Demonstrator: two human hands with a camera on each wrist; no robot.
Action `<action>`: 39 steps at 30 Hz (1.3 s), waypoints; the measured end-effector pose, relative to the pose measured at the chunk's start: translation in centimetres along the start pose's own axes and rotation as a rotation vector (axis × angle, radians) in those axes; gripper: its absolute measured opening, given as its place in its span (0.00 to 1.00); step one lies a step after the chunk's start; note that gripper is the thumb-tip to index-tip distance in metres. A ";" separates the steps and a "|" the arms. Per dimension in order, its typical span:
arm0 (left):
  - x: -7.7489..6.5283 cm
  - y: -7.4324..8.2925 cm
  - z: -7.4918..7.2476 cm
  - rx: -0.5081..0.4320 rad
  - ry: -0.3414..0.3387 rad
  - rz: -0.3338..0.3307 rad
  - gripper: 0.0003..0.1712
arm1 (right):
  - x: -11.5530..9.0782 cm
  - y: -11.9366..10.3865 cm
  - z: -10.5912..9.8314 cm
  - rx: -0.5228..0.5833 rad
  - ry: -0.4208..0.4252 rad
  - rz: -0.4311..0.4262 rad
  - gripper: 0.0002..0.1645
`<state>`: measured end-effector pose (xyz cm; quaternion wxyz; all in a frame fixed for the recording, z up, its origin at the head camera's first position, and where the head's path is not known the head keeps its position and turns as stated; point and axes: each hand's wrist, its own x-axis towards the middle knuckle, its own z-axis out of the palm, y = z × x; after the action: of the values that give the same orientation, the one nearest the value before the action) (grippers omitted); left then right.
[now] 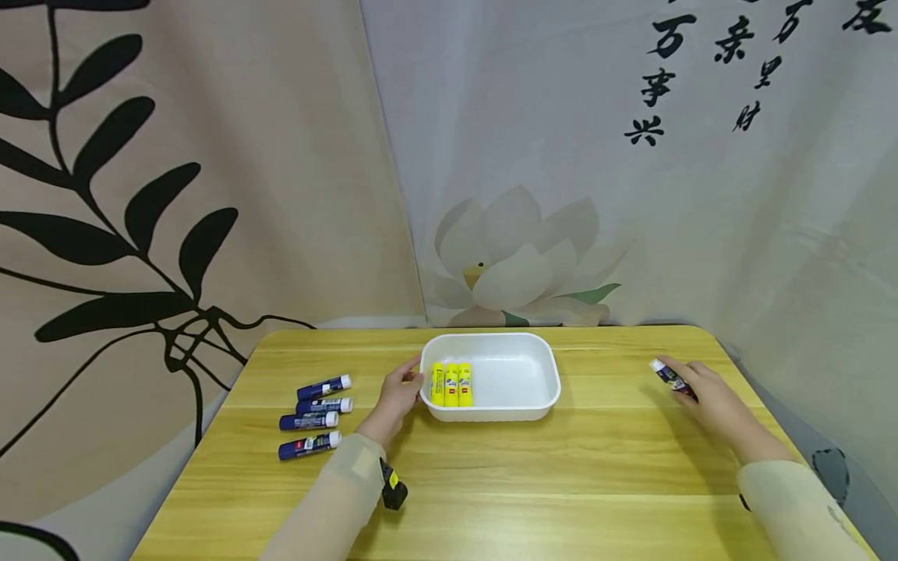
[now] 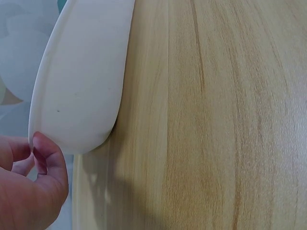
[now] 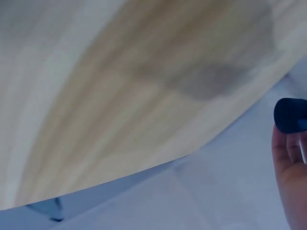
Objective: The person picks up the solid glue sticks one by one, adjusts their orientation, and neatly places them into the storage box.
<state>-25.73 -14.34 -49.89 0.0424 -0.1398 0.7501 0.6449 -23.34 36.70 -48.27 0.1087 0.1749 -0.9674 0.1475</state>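
The white-capped blue tube (image 1: 671, 375) was at three o'clock from the white tray (image 1: 512, 374), well apart from it, grasped in the fingers of the right hand (image 1: 719, 401). The left hand (image 1: 394, 399) pinched the tray's rim at nine o'clock, and three yellow tubes (image 1: 452, 385) lay side by side inside near that end. Farther out at nine o'clock, four more blue tubes (image 1: 309, 421) lay on the wooden table (image 1: 561, 483), caps toward three o'clock.
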 end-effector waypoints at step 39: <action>0.2 -0.1 0.0 -0.006 -0.009 -0.010 0.24 | 10.3 -21.4 4.1 0.860 -0.170 0.442 0.45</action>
<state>-25.86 -14.41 -50.06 0.0488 -0.1409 0.7472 0.6477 -25.46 13.05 -44.09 -0.0868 0.0059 -0.8382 0.5384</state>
